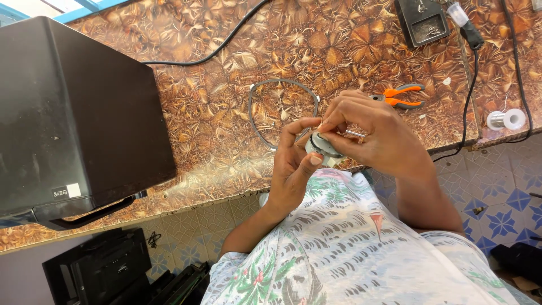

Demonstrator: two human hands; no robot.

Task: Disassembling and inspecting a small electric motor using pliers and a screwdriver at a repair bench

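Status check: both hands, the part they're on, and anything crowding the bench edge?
Left hand cradles small round grey part. Right hand pinches thin metal tool against it. Grey headband loop lies behind on bench; orange pliers clear to the right.

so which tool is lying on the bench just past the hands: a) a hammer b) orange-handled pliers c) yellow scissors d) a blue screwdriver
b: the orange-handled pliers lie on the patterned bench just beyond the right hand, while both hands, the left hand included, hold a small round grey part.
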